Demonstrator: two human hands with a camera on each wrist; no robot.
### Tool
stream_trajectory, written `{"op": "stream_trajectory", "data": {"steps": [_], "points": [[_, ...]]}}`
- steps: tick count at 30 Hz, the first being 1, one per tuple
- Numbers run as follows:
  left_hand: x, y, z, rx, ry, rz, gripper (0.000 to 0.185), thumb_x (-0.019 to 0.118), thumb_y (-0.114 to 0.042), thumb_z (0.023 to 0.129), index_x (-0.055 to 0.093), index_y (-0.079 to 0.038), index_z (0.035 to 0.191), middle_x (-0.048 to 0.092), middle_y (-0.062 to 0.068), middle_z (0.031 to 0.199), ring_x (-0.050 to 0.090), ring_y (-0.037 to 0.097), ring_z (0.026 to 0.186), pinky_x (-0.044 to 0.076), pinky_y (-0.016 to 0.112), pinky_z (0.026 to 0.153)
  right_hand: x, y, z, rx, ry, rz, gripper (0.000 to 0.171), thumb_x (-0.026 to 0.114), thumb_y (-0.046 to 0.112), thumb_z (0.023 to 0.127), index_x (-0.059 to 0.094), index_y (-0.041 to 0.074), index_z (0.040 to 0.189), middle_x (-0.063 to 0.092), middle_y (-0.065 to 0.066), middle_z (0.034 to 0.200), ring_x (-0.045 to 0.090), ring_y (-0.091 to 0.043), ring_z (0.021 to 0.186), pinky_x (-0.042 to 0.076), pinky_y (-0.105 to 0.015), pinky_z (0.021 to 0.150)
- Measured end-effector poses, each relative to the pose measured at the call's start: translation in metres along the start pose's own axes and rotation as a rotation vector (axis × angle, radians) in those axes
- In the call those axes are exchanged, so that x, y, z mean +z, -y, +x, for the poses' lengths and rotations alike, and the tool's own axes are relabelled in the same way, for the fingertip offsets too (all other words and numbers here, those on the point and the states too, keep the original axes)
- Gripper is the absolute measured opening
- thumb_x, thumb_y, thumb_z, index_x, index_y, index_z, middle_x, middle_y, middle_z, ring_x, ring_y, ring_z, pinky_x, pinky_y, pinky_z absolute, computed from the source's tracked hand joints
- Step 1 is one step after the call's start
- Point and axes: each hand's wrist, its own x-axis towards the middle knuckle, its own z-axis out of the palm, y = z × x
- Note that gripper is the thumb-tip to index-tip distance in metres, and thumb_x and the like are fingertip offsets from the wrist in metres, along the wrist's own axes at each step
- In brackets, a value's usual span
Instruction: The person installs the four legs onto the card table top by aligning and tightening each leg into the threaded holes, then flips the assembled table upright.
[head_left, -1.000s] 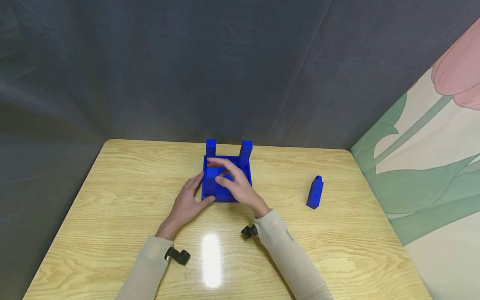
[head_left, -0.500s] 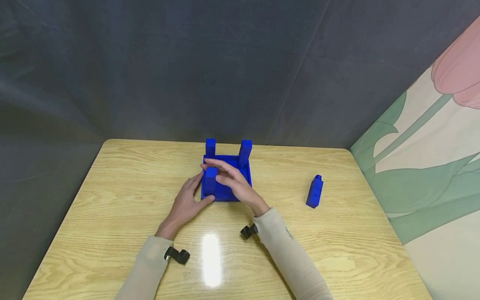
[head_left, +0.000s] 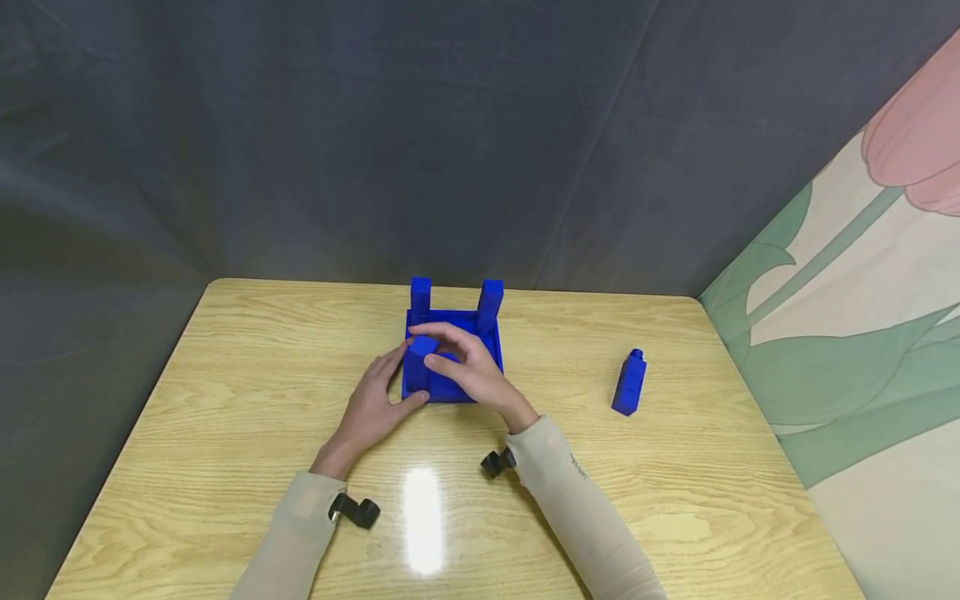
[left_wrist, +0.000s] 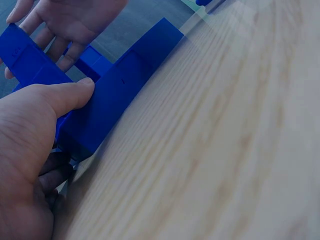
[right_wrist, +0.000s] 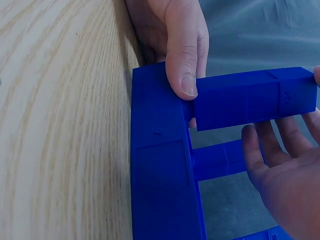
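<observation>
A blue square frame-like base (head_left: 453,397) lies on the table, with blue square posts standing up at its corners. My left hand (head_left: 372,406) grips its near left corner; in the left wrist view the thumb (left_wrist: 75,95) presses on the rim (left_wrist: 122,95) and the fingers are partly hidden below. My right hand (head_left: 477,368) holds the top of the near left post (head_left: 418,368), thumb on one side and fingers on the other. In the right wrist view this post (right_wrist: 250,97) stands at the corner beside the left thumb. Its lower joint is mostly hidden.
Two more posts, the far left post (head_left: 421,296) and the far right post (head_left: 491,302), stand on the base. A loose blue post (head_left: 630,383) with a narrow knob at one end lies to the right on the wooden table (head_left: 712,483). A dark curtain (head_left: 420,150) hangs behind.
My right hand's thumb and fingers have closed in from around the near left post onto its top. The post's top has shifted slightly. My left hand stays at the corner.
</observation>
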Motion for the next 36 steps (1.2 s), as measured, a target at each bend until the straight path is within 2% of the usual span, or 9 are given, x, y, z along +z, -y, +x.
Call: {"op": "stream_trajectory", "data": {"steps": [5, 9, 14, 19, 26, 30, 33, 36], "points": [[0.000, -0.001, 0.000, -0.010, 0.002, 0.002, 0.095, 0.081, -0.040, 0.103, 0.029, -0.009, 0.176, 0.033, 0.019, 0.179, 0.024, 0.048, 0.166, 0.025, 0.073, 0.130, 0.001, -0.001, 0.000, 0.003, -0.034, -0.079, 0.043, 0.069, 0.015, 0.111, 0.063, -0.002, 0.150, 0.063, -0.026, 0.150, 0.062, -0.030, 0.136, 0.052, -0.049, 0.115], [0.000, -0.001, -0.001, -0.011, 0.000, -0.001, 0.095, 0.081, -0.040, 0.102, 0.030, -0.008, 0.176, 0.035, 0.019, 0.178, 0.028, 0.046, 0.165, 0.028, 0.072, 0.129, 0.004, 0.002, 0.000, 0.018, -0.074, -0.144, 0.038, 0.073, 0.011, 0.107, 0.067, 0.001, 0.144, 0.069, -0.017, 0.142, 0.065, -0.029, 0.132, 0.052, -0.051, 0.116], [0.000, -0.001, -0.001, 0.000, -0.006, -0.001, 0.095, 0.082, -0.039, 0.102, 0.031, -0.007, 0.176, 0.037, 0.020, 0.177, 0.033, 0.045, 0.163, 0.031, 0.070, 0.128, 0.007, 0.004, 0.000, 0.011, -0.117, -0.194, 0.033, 0.078, 0.008, 0.103, 0.069, 0.004, 0.134, 0.071, -0.012, 0.133, 0.067, -0.027, 0.125, 0.054, -0.056, 0.113], [0.000, 0.000, 0.000, 0.000, -0.009, -0.004, 0.096, 0.083, -0.039, 0.102, 0.031, -0.007, 0.175, 0.037, 0.019, 0.177, 0.032, 0.044, 0.164, 0.031, 0.069, 0.129, 0.010, 0.005, 0.000, 0.020, -0.160, -0.239, 0.030, 0.083, 0.010, 0.100, 0.068, 0.006, 0.126, 0.072, -0.010, 0.128, 0.068, -0.023, 0.119, 0.057, -0.051, 0.108], [0.001, 0.000, 0.001, 0.007, -0.006, 0.022, 0.102, 0.087, -0.040, 0.097, 0.031, -0.006, 0.175, 0.038, 0.020, 0.177, 0.031, 0.046, 0.164, 0.030, 0.070, 0.130, 0.014, 0.007, -0.001, 0.042, -0.200, -0.260, 0.031, 0.087, 0.010, 0.098, 0.068, 0.006, 0.123, 0.071, -0.010, 0.125, 0.068, -0.025, 0.115, 0.058, -0.047, 0.105], [0.001, 0.000, 0.000, 0.008, -0.007, 0.029, 0.106, 0.090, -0.040, 0.094, 0.031, -0.005, 0.175, 0.038, 0.021, 0.176, 0.032, 0.046, 0.164, 0.031, 0.069, 0.129, 0.015, 0.009, 0.000, 0.039, -0.189, -0.259, 0.034, 0.087, 0.010, 0.098, 0.069, 0.006, 0.127, 0.072, -0.011, 0.128, 0.068, -0.025, 0.115, 0.059, -0.048, 0.103], [0.001, 0.000, 0.001, 0.012, -0.008, 0.028, 0.105, 0.090, -0.038, 0.094, 0.031, -0.004, 0.175, 0.038, 0.022, 0.176, 0.032, 0.046, 0.164, 0.031, 0.069, 0.129, 0.013, 0.010, 0.000, 0.039, -0.151, -0.248, 0.042, 0.084, 0.012, 0.100, 0.068, 0.006, 0.138, 0.071, -0.013, 0.135, 0.067, -0.026, 0.121, 0.057, -0.050, 0.105], [0.001, 0.000, 0.001, 0.013, -0.008, 0.029, 0.104, 0.089, -0.038, 0.095, 0.031, -0.004, 0.175, 0.037, 0.022, 0.176, 0.031, 0.047, 0.164, 0.030, 0.070, 0.129, 0.010, 0.008, 0.000, 0.021, -0.088, -0.219, 0.050, 0.077, 0.013, 0.106, 0.062, 0.007, 0.154, 0.069, -0.016, 0.145, 0.064, -0.025, 0.133, 0.054, -0.051, 0.111]]}}
